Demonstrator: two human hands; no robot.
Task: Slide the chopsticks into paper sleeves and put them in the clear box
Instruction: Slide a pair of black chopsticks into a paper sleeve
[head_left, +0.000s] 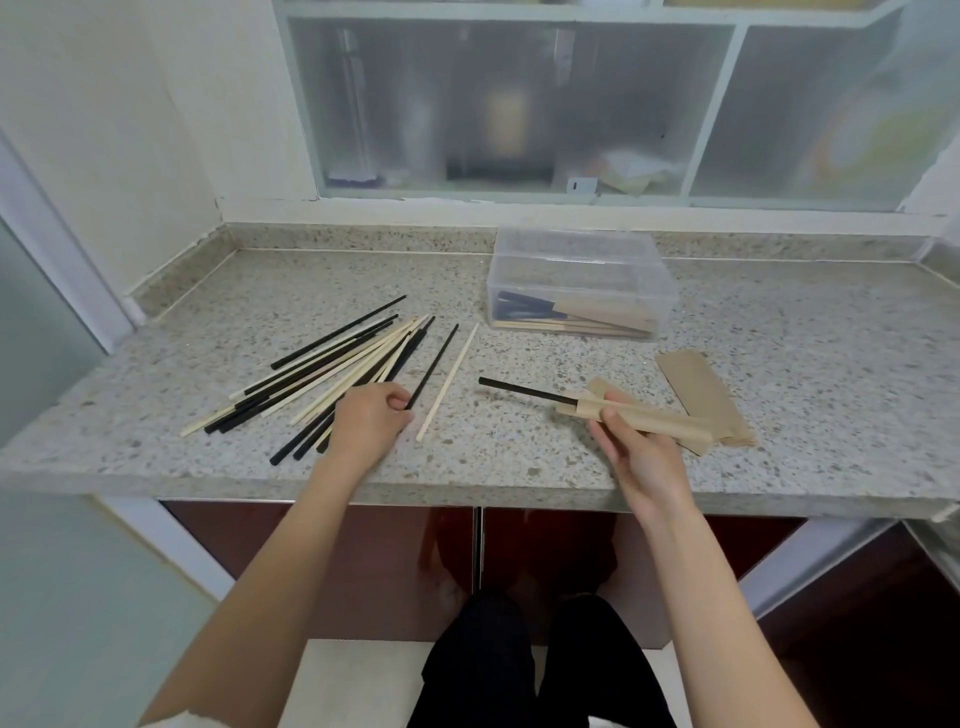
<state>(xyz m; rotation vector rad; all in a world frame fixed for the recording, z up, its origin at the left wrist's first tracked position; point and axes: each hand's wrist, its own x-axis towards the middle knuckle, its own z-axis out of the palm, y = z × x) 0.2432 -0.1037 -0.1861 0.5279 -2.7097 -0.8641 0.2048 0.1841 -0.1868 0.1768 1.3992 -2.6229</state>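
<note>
Chopsticks (332, 371), black and pale wood, lie in a loose pile too tangled to count on the speckled bench (779, 364). Left hand (371, 421) pinches one black chopstick (434, 366) at the pile's right edge. Right hand (641, 449) grips one brown paper sleeve (649, 418) with a black stick (524, 389) protruding. One clear box (582, 283) behind holds sleeved pairs.

No readable text, labels, brands or numbers anywhere in view. Paper sleeves (701, 395) were plain brown, unprinted. Clear box (582, 280) carried no label. Items behind the frosted window (509, 104) were too blurred to read.
</note>
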